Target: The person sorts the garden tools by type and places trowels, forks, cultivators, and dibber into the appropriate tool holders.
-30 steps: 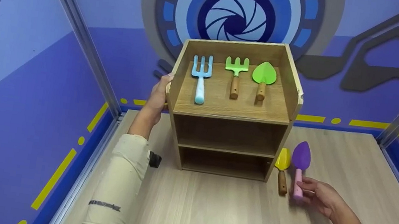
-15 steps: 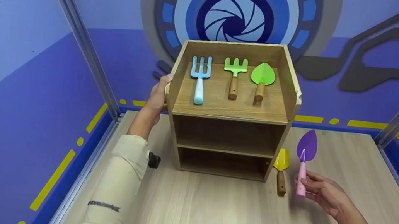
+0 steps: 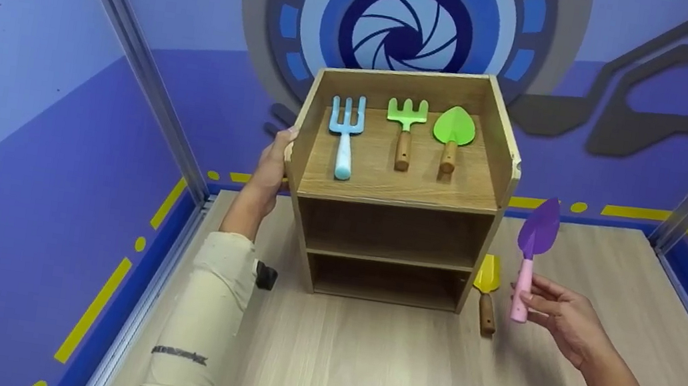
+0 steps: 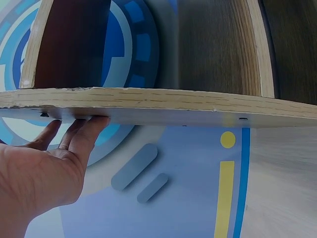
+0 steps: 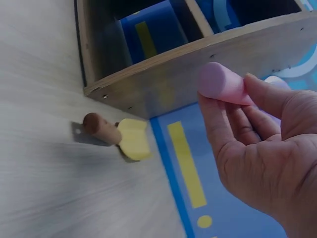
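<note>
My right hand (image 3: 571,322) pinches the pink handle of a purple trowel (image 3: 538,230), held blade up above the table, right of a small wooden shelf (image 3: 396,202). In the right wrist view, the thumb and fingers grip the pink handle (image 5: 223,83). Fingertips of my left hand (image 3: 268,169) touch the outside of the shelf's left side panel; the left wrist view shows this hand (image 4: 54,163) with its fingers extended against the panel. On the shelf's top lie a blue hand fork (image 3: 346,133), a green hand rake (image 3: 405,131) and a green trowel (image 3: 454,131).
A yellow shovel (image 3: 487,284) with a wooden handle lies on the table (image 3: 360,363) close to the shelf's right side. Below the shelf's top are two open compartments. Blue patterned walls (image 3: 182,96) stand behind and on both sides.
The purple trowel has risen off the table in my right hand, its blade tipping upward and slightly right. My left hand stays at the shelf's side.
</note>
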The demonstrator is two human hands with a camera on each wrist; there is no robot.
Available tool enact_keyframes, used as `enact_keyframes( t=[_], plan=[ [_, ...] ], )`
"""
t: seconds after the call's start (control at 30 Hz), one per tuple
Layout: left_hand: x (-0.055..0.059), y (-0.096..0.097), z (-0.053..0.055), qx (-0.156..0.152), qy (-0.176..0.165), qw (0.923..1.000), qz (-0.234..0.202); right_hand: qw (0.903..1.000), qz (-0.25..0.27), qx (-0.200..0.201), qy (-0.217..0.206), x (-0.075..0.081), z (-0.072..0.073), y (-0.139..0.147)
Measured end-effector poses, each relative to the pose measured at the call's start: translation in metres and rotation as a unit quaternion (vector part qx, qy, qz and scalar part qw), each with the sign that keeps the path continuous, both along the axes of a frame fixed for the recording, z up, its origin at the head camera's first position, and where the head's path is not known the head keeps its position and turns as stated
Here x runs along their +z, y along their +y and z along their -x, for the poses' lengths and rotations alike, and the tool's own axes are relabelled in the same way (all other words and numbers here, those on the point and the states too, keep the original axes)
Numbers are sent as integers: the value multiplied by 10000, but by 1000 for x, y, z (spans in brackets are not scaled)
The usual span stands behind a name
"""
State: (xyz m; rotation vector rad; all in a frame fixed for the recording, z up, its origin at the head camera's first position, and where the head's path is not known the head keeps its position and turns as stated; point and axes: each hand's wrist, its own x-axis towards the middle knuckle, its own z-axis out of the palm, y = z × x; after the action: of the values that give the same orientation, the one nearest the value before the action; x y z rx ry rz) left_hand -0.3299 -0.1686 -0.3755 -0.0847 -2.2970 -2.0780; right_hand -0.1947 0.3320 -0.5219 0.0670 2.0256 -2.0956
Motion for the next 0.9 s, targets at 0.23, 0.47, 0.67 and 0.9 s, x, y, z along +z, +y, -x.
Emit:
enact_keyframes(
  t=[0.23,0.47,0.67,0.9],
  plan=[
    [2,0,-2,-108,-45,9999,111,9947,467,-48,911,22,-3,-9],
    [1,-1,-2,-81,-49,9999,137,9862,794,46,1454,45,-5,-17],
    [1,-1,-2,-91,7,9998,189,9852,473,164,1641,61,-8,-26],
    [0,-1,-1,-125,-25,9997,200,9795,53,259,1999,71,-11,-39]
  ],
)
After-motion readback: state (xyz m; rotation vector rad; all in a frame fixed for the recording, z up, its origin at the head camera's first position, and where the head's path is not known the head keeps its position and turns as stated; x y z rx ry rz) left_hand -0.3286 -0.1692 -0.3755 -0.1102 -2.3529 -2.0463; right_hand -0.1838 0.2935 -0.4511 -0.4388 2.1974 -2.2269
